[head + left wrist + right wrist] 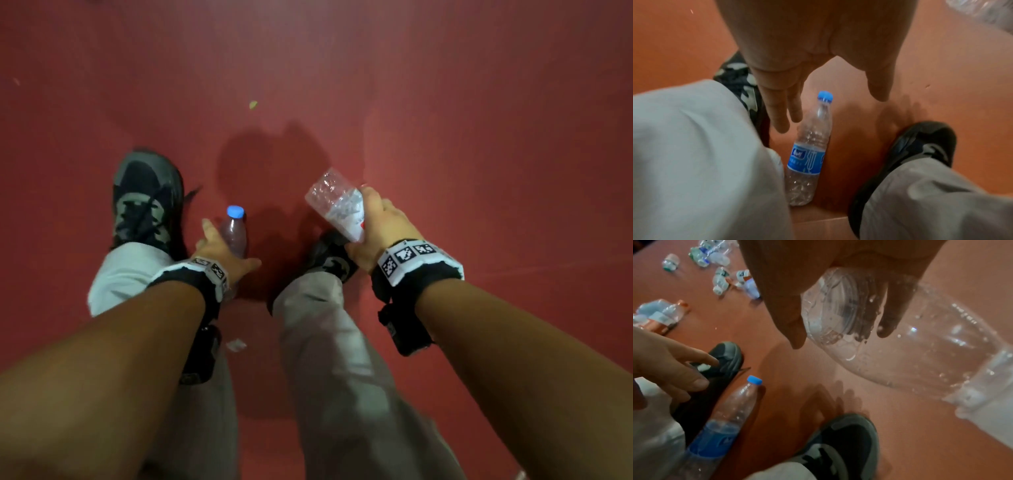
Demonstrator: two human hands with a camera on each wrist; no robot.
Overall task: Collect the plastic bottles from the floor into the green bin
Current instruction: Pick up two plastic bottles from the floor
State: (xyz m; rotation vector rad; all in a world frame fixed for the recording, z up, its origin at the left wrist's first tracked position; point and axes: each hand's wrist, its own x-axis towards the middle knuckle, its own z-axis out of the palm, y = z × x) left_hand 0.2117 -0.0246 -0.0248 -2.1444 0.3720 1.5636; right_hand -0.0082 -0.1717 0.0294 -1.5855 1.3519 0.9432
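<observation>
A clear bottle with a blue cap and blue label (809,151) lies on the red floor between my two feet, cap pointing away from me (235,219) (725,415). My left hand (222,250) hovers just above it, fingers straight and spread (838,110), holding nothing. My right hand (373,222) grips a crumpled clear bottle (337,202) off the floor, to the right of the capped one. The thumb and fingers wrap its body (910,353). No green bin is in view.
My left shoe (147,198) and right shoe (329,257) flank the lying bottle. Several more bottles are scattered on the floor (721,272), with an orange-capped one (663,313) nearer. A paper scrap (236,344) lies behind my feet.
</observation>
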